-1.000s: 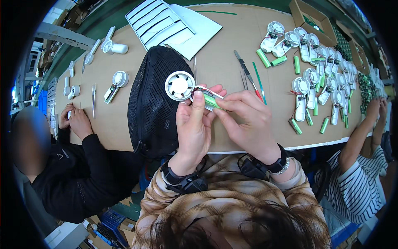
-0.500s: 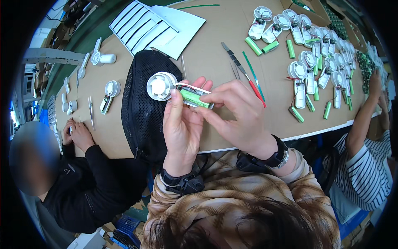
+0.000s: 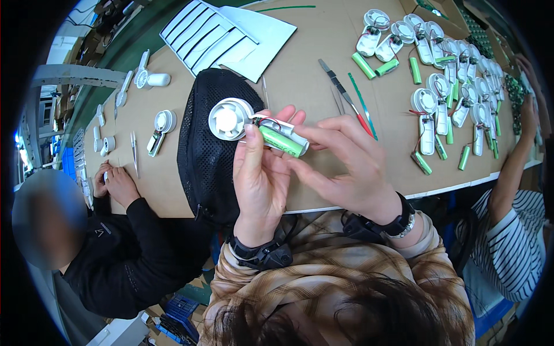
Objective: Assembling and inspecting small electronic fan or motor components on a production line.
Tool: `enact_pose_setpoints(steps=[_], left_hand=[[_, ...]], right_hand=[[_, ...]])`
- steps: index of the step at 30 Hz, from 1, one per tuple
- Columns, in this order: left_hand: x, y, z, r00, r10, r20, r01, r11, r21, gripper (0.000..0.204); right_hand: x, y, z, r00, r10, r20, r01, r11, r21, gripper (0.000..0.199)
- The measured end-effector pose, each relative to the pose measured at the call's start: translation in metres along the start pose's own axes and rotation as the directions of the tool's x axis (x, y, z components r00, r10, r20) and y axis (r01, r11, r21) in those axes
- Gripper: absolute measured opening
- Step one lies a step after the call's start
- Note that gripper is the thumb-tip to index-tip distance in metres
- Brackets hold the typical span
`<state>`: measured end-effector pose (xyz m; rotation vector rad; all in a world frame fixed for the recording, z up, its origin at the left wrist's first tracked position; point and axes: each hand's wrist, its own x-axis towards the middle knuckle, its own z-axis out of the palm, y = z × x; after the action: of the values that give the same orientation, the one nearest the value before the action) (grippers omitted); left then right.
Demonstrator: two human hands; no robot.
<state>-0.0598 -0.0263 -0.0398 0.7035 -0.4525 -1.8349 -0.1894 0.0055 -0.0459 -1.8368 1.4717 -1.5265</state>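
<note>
Over brown workbench, hands at white fan, co-workers either side.

Right fingers spread wider; green battery seemingly tipped from white casing.

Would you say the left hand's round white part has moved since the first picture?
Yes, leftward in view: the round white part sits farther over the black mesh bag.

free: tabletop between red-handled tool and fan units | blocked left: mesh bag
</note>
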Motion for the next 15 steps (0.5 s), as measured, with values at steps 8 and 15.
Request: enact_pose_setpoints(steps=[8, 15], left_hand=[[-0.004, 0.003, 0.001, 0.998, 0.010, 0.058, -0.013, 0.999, 0.043, 0.033], [-0.006, 0.004, -0.004, 0.996, 0.004, 0.093, -0.011, 0.997, 0.081, 0.039]], right_hand=[[0.000, -0.011, -0.008, 0.995, -0.092, 0.031, 0.096, 0.982, -0.164, 0.031], [0.000, -0.008, -0.001, 0.988, -0.154, -0.025, 0.148, 0.976, -0.161, 0.026]])
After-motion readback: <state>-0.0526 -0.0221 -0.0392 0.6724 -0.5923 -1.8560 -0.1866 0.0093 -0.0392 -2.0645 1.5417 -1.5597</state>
